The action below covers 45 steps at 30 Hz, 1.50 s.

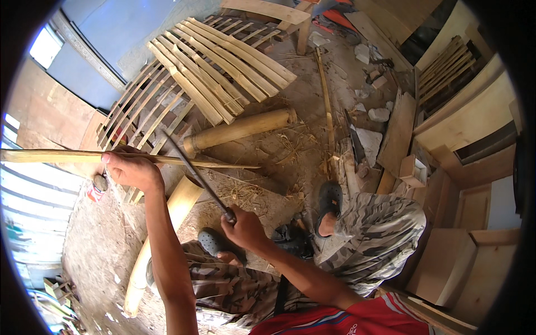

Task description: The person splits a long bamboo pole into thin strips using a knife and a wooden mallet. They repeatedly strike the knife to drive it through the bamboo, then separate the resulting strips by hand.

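My left hand (135, 172) is closed around a long split bamboo strip (56, 156). One end runs out past the left rim, and the other tapers to a thin tip over the ground. In my right hand (247, 228) is the dark handle of a long, narrow-bladed knife (198, 176). Its blade slants up and left, crossing the strip just right of my left hand; whether it touches the strip I cannot tell. Below the strip, a thick bamboo pole (181, 204) lies beside my left leg. Another bamboo length (243, 129) rests on the ground farther off.
Several split bamboo slats (218, 64) lie across a slatted bamboo frame (148, 111) at the far left. Fibre shavings (248, 192) litter the dirt floor. To the right are a saw (357, 139), stone pieces (378, 114), boards (397, 134) and wooden cabinet parts (469, 111).
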Tool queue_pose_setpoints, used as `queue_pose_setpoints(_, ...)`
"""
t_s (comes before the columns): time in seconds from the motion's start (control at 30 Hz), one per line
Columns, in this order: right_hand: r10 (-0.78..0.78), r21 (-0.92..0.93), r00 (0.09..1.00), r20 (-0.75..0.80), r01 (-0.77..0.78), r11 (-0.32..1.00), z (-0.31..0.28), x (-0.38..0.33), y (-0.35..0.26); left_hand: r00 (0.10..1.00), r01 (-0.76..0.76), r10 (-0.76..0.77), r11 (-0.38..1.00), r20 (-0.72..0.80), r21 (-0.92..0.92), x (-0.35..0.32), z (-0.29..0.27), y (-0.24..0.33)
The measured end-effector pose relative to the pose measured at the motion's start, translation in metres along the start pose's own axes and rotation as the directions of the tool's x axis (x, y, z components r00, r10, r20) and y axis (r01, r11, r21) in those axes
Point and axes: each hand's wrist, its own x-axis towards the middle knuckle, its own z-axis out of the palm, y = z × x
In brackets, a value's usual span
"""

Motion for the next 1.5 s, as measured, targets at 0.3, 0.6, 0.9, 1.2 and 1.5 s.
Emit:
queue_pose_setpoints(0.3, 0.105, -0.004, 0.993, 0.048, -0.105, 0.995, 0.001, 0.011, 0.015, 1.000, -0.005, 0.006, 0.994, -0.008, 0.108, -0.005, -0.002, 0.003)
queue_pose_setpoints(0.6, 0.255, -0.091, 0.963, 0.093, -0.246, 0.965, -0.010, 0.026, 0.060, 0.999, -0.012, 0.015, 0.997, -0.037, 0.077, -0.002, 0.005, 0.002)
queue_pose_setpoints(0.9, 0.388, -0.212, 0.920, 0.051, -0.369, 0.905, 0.008, 0.020, 0.143, 1.000, 0.010, -0.010, 1.000, 0.013, -0.009, -0.001, -0.005, -0.007)
queue_pose_setpoints(1.2, 0.146, -0.153, 0.979, 0.139, -0.125, 0.980, -0.020, 0.021, 0.033, 0.999, -0.026, 0.026, 1.000, 0.033, -0.011, 0.002, -0.020, -0.001)
queue_pose_setpoints(1.5, 0.707, -0.372, 0.679, 0.196, -0.616, 0.695, -0.027, 0.008, 0.203, 0.999, 0.040, -0.039, 0.999, -0.029, 0.021, 0.001, -0.015, 0.002)
